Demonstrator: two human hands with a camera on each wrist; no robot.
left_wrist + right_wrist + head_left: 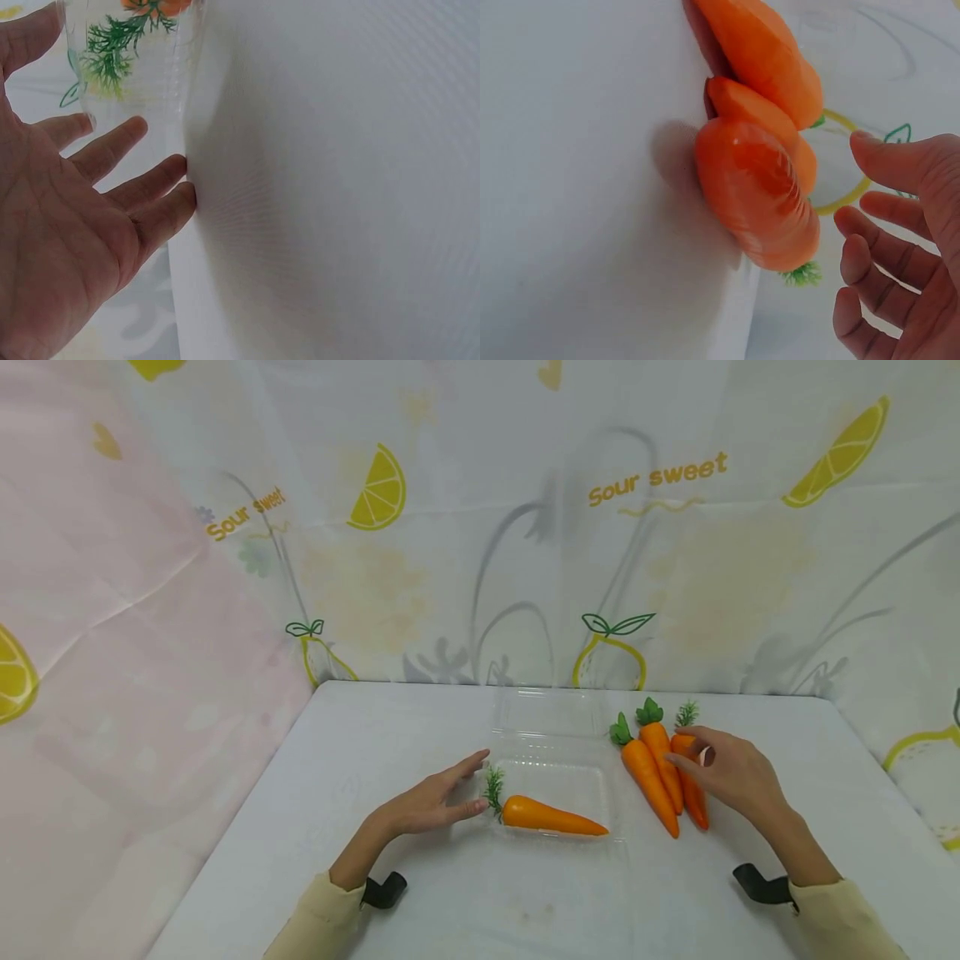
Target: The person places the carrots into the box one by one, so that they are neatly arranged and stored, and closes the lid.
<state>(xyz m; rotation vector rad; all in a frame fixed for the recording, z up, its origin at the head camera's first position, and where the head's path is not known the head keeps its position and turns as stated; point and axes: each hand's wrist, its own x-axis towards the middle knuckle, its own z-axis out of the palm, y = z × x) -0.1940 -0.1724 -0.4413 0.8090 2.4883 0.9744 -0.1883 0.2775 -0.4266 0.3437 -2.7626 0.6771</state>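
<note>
A clear plastic container (555, 777) lies with its lid (547, 712) folded back. Inside, along its near side, lies an orange carrot (551, 817) with feathery green leaves (112, 52) at the left end. My left hand (431, 802) is at the container's left wall, thumb and fingers spread around that corner. To the right, three more carrots lie side by side: a left one (648, 781), a middle one (663, 756) and a right one (697, 802). Over the right carrot hovers my right hand (738, 772), its fingers loosely bent and apart from the carrot in the right wrist view.
Everything lies on a white table (390, 718). Behind it hangs a cloth backdrop (450, 568) printed with lemons and lettering. Black wrist mounts (386, 890) stick out at both sleeves, close above the tabletop.
</note>
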